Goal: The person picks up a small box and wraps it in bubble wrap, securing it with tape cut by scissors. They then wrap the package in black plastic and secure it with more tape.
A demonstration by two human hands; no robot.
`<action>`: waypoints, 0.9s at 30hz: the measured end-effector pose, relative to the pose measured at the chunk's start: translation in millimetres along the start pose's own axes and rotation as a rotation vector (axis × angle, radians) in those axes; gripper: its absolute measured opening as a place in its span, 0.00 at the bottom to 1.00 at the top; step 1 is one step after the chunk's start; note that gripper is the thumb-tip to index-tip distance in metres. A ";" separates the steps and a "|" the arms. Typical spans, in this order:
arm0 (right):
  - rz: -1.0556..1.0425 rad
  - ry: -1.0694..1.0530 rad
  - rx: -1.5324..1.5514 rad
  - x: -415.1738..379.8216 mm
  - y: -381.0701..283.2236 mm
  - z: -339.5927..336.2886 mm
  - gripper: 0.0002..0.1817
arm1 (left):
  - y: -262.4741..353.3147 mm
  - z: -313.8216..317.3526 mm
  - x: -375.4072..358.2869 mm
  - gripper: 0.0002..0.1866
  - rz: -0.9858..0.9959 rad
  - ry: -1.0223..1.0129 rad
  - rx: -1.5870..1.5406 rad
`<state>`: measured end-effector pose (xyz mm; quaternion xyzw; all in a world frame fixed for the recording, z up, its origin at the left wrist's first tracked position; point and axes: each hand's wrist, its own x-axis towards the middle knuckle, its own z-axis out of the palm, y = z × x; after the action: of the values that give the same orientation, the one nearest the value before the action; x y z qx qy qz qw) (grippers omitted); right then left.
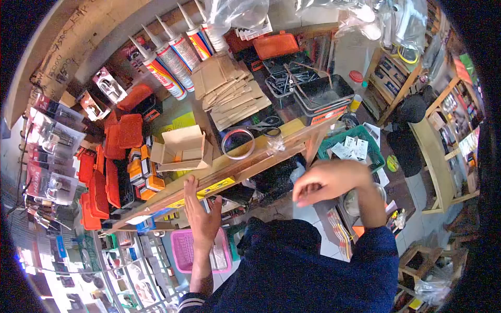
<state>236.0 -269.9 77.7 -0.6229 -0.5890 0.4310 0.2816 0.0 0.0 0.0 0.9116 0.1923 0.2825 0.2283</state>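
My left hand point(201, 216) has its fingers stretched out, their tips at the front edge of a wooden shelf point(214, 173), beside a yellow label strip point(218, 184). Just above those fingers, an open cardboard box point(182, 148) stands on the shelf. To its right lie a roll of tape point(238, 144) and black-handled scissors point(270, 128). My right hand point(331, 181) is raised in front of the shelf, near a green basket point(380, 151) with papers. Its fingers curl inward and nothing shows in them, though the palm is hidden.
Stacked cardboard pieces point(227, 94) and upright sealant tubes point(164, 73) fill the shelf's back. Black bins point(323, 101) stand right, one holding metal fasteners point(286, 83). Red-orange boxes point(107, 177) crowd the left. Below are a pink basket point(180, 250) and tiled floor point(331, 248).
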 end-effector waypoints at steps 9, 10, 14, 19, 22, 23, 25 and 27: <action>0.351 0.046 -0.121 82.9 194.5 168.6 0.28 | 0.7 -8.4 4.8 0.35 0.094 -0.040 0.206; 0.368 0.059 -0.108 82.0 198.6 176.0 0.28 | 0.1 -9.1 4.9 0.33 0.096 -0.032 0.191; 0.466 0.093 -0.158 67.5 206.1 191.6 0.29 | 4.7 -9.6 6.1 0.31 0.084 -0.042 0.165; 0.450 0.432 0.031 16.6 192.6 169.6 0.23 | 0.3 -6.7 4.9 0.33 0.072 -0.045 0.224; 0.676 0.717 -0.024 -23.3 194.5 138.1 0.15 | 2.2 -7.0 5.1 0.33 0.077 -0.050 0.237; 0.774 0.829 -0.045 -34.5 195.7 126.4 0.14 | 1.9 -7.8 4.3 0.33 0.076 -0.055 0.237; 0.837 1.047 -0.094 -54.4 206.5 105.6 0.15 | 1.4 -8.5 5.2 0.32 0.064 -0.066 0.230; 0.782 1.174 -0.044 -81.5 280.5 95.9 0.16 | 0.9 -10.8 6.3 0.32 0.074 -0.071 0.225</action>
<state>295.7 -405.9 -191.5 -0.9239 -0.0815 0.0816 0.3649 -1.4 5.6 11.2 0.9474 0.1807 0.2347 0.1209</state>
